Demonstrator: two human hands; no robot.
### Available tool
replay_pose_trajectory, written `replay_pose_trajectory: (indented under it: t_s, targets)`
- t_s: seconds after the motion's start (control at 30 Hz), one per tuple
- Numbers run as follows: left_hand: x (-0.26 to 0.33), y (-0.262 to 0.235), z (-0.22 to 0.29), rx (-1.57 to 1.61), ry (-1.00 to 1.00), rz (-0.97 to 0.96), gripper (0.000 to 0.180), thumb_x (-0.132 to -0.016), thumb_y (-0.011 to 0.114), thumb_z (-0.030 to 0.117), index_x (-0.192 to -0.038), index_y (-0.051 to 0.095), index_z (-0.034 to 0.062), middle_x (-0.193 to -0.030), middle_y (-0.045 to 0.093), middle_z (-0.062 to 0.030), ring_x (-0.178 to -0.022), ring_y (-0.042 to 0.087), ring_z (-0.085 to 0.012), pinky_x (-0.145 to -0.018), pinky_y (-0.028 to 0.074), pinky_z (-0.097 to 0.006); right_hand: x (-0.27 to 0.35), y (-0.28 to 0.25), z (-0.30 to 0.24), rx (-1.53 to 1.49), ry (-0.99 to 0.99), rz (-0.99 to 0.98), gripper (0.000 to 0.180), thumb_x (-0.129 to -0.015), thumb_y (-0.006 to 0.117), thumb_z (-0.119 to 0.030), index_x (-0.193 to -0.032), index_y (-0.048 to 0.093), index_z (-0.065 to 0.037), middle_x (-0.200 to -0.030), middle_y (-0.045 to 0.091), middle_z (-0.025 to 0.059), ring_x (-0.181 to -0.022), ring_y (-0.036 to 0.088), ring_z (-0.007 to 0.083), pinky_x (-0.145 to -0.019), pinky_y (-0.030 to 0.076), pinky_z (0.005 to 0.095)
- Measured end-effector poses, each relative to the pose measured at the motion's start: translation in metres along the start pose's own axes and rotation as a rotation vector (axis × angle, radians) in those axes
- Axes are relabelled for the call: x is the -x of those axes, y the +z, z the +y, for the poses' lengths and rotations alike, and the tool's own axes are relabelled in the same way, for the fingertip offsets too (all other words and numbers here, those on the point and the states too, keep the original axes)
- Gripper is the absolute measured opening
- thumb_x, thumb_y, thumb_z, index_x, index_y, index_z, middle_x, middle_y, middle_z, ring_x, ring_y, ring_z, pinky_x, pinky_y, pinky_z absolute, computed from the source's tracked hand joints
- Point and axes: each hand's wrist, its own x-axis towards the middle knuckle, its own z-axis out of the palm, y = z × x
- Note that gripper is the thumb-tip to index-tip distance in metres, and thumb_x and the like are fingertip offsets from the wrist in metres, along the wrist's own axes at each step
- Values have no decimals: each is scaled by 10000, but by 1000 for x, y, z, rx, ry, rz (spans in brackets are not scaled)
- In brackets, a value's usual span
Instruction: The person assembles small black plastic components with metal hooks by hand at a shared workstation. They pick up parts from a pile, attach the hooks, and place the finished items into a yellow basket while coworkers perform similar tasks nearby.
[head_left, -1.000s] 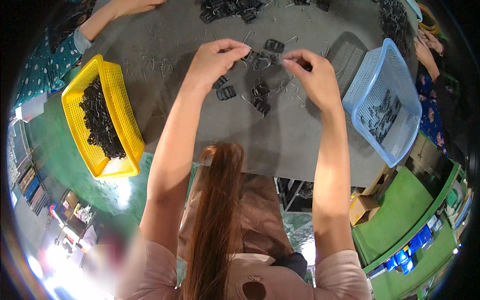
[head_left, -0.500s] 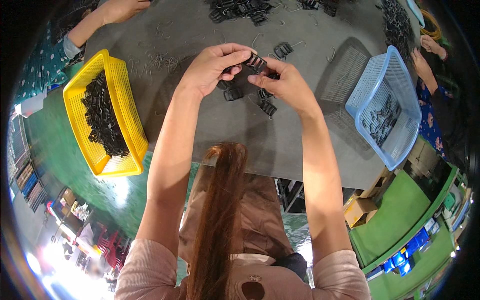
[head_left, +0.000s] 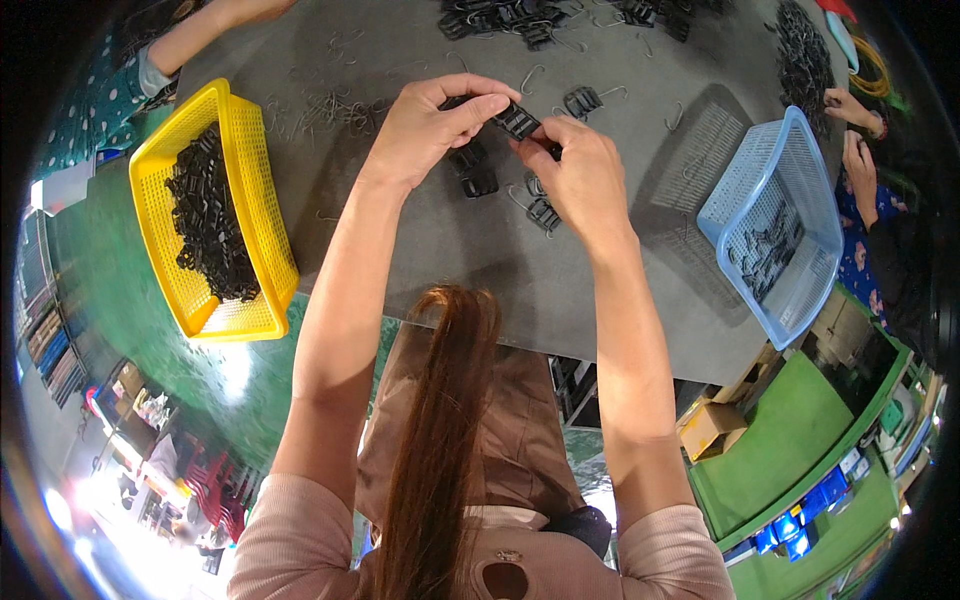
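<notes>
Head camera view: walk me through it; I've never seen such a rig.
There is no machine here: a person works bare-handed. A fisheye camera worn on the head looks down, so straight edges bend near the rim. The left hand grips a black slotted buckle; the right hand has its fingertips at the other end. On the grey table lie loose metal hooks and a heap of black buckles. A yellow basket of black parts is at the left, a light blue basket at the right. Co-workers' hands show near both edges.
</notes>
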Motion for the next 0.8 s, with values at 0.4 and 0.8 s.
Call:
replay_pose_trajectory:
  t_s: [0.4,0.8]
  targets:
    - [4,-8,3,-335,209,-342,110,-805,632,126,-852,690,45,-805,603,-24,-792,564,-126,-731,430,-261,10,20,2,-86,69,-261,269,-700,710,-281,-843,671,-56,-744,631,149,-712,598,357,-650,462,411]
    - [14,-23,-4,-68,-8,-32,152,-858,585,176,-900,657,49,-816,603,-3,-667,510,-70,-569,402,-212,4,8,3,-124,150,-108,223,-719,683,-259,-783,668,-46,-731,650,126,-705,627,280,-636,466,359]
